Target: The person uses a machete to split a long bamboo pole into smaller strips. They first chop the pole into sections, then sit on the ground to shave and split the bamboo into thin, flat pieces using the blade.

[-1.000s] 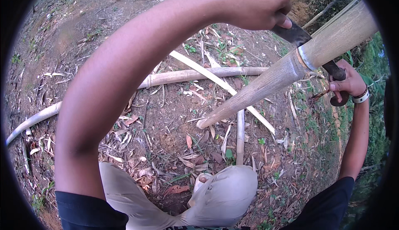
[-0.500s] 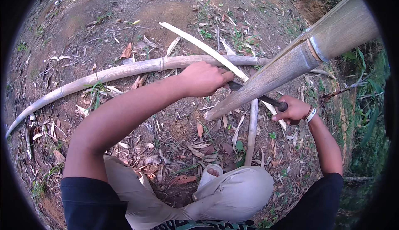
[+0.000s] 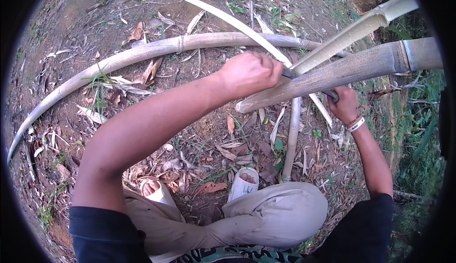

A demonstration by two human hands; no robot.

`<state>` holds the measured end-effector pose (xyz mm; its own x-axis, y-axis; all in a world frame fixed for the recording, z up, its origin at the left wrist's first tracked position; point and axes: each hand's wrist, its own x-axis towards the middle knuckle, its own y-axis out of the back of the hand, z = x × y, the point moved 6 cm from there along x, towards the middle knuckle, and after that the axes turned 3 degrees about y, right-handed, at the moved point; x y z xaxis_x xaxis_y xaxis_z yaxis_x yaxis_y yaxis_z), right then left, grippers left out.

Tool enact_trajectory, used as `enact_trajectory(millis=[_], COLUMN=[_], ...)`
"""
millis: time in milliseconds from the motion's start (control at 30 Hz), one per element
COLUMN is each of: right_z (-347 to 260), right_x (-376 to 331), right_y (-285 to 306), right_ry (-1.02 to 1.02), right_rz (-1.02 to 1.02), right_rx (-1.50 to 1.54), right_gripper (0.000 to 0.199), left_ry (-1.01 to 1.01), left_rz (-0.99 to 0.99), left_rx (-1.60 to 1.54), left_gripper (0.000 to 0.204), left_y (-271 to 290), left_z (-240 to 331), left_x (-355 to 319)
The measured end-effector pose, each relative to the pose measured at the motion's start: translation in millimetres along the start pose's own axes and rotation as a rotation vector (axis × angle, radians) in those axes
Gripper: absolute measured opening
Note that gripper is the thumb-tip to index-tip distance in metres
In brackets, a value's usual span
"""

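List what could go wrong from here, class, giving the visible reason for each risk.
1. The bare left hand is closed around one end of the knife, so a slip might cut it.
2. The split strip angles away from the bamboo pole, so it could spring or snap.
3. Toes show in open sandals, so a dropped knife might injure them.

I am outdoors, on bare brown soil (image 3: 204, 127) scattered with dry tan leaves (image 3: 91, 115); a long, curved, grey-tan bamboo pole (image 3: 156, 48) lies across it, and green foliage (image 3: 418, 182) borders my right.
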<state>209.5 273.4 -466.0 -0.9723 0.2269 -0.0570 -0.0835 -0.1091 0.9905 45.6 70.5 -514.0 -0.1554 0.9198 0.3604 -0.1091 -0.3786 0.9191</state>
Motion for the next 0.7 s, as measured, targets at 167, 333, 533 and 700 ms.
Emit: enact_trajectory(millis=[167,333,533,700], right_z=[-2,-3,-53,-45], right_x=[1,6,-23,-9], right_y=[-14,-18,-153,-174], right_ry=[-0.011,-0.159,-0.09,-0.14], right_rz=[-0.017,-0.768,-0.707,-0.552], right_rx=[0.093,0.605,0.589,0.401], right_gripper=[0.022,0.041,0.038,0.035], left_ry=[-0.093,-0.064,0.023,-0.005], left_rz=[-0.088,-0.278,-0.531,-0.501], left_rx=[-0.1,-0.45,-0.375,-0.231], left_gripper=[0.014,0.019,0.014,0.018], left_y=[9,6,-126,-141], left_z=[-28,-40,-35,-37], left_x=[30,16,-74,-68])
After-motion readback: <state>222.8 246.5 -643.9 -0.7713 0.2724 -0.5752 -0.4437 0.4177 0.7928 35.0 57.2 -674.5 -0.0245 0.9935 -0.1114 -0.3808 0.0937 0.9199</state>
